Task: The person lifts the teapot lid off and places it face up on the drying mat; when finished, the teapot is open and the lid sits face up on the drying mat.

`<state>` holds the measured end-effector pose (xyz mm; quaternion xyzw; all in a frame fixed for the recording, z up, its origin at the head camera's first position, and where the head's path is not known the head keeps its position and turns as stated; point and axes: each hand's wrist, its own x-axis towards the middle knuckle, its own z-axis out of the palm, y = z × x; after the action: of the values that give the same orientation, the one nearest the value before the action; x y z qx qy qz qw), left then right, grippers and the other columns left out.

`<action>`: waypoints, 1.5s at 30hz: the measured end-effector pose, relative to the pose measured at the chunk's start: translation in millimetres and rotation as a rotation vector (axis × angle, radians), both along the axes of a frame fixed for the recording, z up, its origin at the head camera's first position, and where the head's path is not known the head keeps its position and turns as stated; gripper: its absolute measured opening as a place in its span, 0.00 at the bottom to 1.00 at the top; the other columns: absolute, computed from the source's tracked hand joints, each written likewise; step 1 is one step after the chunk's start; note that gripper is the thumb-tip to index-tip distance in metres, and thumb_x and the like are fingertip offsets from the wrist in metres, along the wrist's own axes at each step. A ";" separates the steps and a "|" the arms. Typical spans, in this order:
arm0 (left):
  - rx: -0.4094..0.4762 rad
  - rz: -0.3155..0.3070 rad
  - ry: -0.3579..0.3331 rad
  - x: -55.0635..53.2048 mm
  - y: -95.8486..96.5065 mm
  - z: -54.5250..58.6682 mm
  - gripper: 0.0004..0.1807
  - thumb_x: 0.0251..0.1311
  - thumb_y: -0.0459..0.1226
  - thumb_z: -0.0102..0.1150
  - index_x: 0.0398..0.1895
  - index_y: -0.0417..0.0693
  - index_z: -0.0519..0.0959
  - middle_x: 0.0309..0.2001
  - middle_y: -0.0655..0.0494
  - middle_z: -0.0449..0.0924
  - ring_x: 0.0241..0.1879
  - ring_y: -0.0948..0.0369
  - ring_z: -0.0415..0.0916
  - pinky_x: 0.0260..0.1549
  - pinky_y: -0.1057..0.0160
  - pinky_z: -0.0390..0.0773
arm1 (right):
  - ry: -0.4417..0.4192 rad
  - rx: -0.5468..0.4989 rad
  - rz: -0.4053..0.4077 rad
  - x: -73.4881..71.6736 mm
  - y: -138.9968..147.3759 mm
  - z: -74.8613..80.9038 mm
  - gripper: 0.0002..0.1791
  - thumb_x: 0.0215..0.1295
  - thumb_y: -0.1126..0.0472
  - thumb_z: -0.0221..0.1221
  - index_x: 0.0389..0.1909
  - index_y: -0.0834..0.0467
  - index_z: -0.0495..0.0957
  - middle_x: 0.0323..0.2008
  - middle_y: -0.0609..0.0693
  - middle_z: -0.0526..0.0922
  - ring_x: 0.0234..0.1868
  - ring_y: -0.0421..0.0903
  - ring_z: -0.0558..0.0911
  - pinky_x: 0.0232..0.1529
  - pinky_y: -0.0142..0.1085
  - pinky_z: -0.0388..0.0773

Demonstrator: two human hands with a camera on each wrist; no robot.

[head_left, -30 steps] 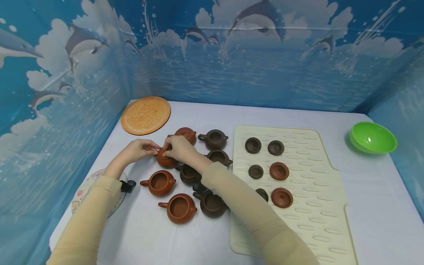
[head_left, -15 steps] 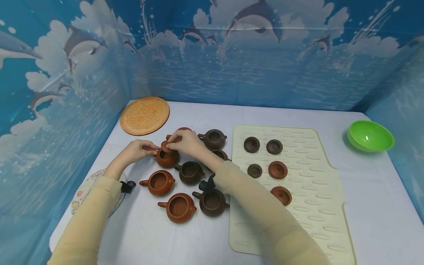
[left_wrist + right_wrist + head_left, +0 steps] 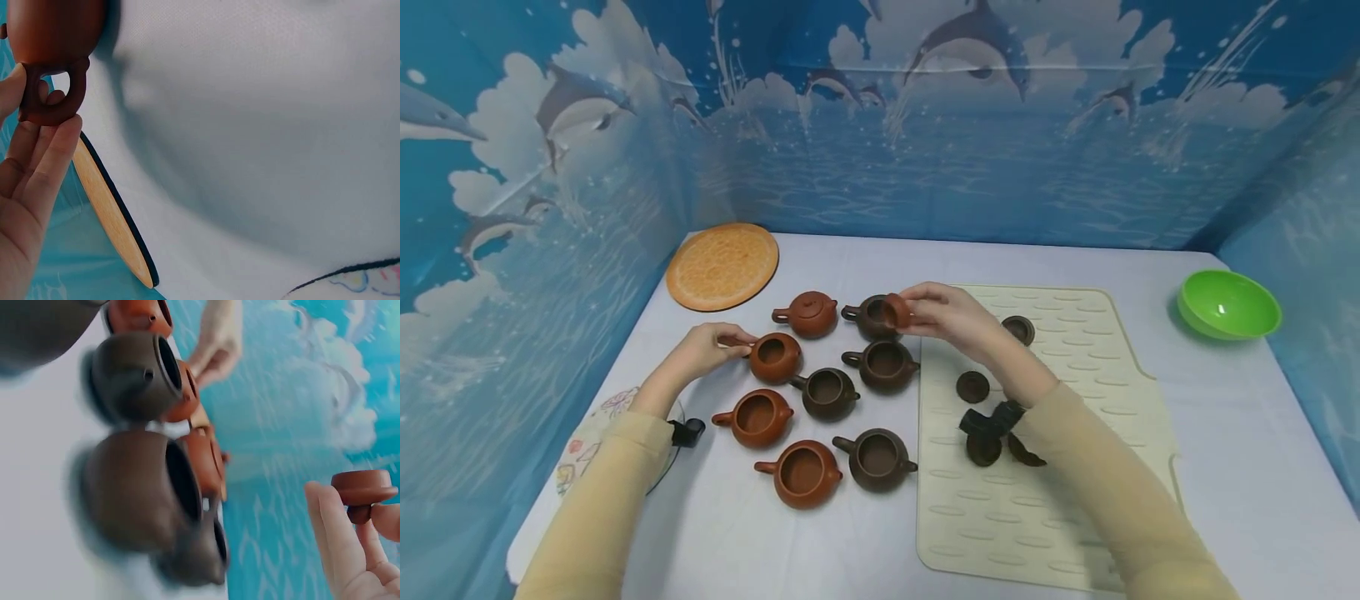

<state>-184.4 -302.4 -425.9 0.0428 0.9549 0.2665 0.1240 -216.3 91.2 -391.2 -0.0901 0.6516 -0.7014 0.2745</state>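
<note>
With thumb and fingertips, my left hand (image 3: 700, 354) pinches the handle of a small reddish-brown teapot (image 3: 778, 340) standing uncovered on the table; the left wrist view shows the ring handle (image 3: 53, 115) between the fingers. My right hand (image 3: 951, 315) holds a reddish-brown teapot lid (image 3: 897, 312) in the air over a dark teapot (image 3: 871, 323). In the right wrist view that lid (image 3: 362, 481) is pinched by its knob, hollow side up. A lidded reddish-brown teapot (image 3: 812, 314) stands behind the one in my left hand.
Several other uncovered teapots, such as a reddish one (image 3: 805, 473) and a dark one (image 3: 877, 460), stand at the centre. Loose lids (image 3: 973, 387) lie on a cream mat (image 3: 977, 508), partly hidden by the right arm. A green bowl (image 3: 1228, 306) and a round orange mat (image 3: 722, 267) stand farther off.
My right hand has lifted the lid off the reddish-brown teapot and carried it rightward, turning it over. My left hand stays at the teapot's handle.
</note>
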 end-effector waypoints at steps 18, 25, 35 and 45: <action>-0.011 0.004 -0.003 2.5 0.6 -1.0 0.12 0.67 0.35 0.59 0.51 0.45 0.83 0.49 0.42 0.84 0.55 0.43 0.77 0.56 0.41 0.74 | -0.126 -0.381 -0.156 19.3 171.5 -39.6 0.16 0.79 0.61 0.43 0.50 0.57 0.80 0.47 0.50 0.86 0.50 0.43 0.85 0.54 0.32 0.80; 0.000 0.011 -0.026 3.8 0.5 0.9 0.13 0.67 0.35 0.58 0.52 0.45 0.83 0.50 0.42 0.84 0.57 0.41 0.75 0.57 0.40 0.74 | -0.084 -0.074 -0.359 15.2 190.4 -53.9 0.18 0.74 0.55 0.54 0.58 0.59 0.72 0.44 0.39 0.80 0.44 0.30 0.83 0.48 0.24 0.80; -0.006 0.024 -0.018 4.0 3.2 0.3 0.12 0.66 0.34 0.59 0.51 0.43 0.83 0.49 0.42 0.84 0.55 0.42 0.77 0.55 0.41 0.74 | 0.070 0.562 -0.409 8.9 192.9 -66.0 0.41 0.69 0.39 0.56 0.68 0.69 0.66 0.31 0.21 0.74 0.32 0.21 0.79 0.45 0.24 0.78; -0.003 0.028 -0.021 2.7 3.4 -0.2 0.12 0.66 0.34 0.59 0.51 0.44 0.83 0.49 0.42 0.84 0.55 0.43 0.77 0.55 0.41 0.74 | 0.081 0.735 -0.374 4.6 193.1 -70.4 0.41 0.68 0.34 0.52 0.67 0.65 0.69 0.49 0.51 0.84 0.31 0.19 0.71 0.65 0.51 0.67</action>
<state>-181.7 -299.0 -426.1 0.0266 0.9544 0.2674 0.1303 -211.7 284.3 -461.7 0.1065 0.8741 -0.4557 0.1305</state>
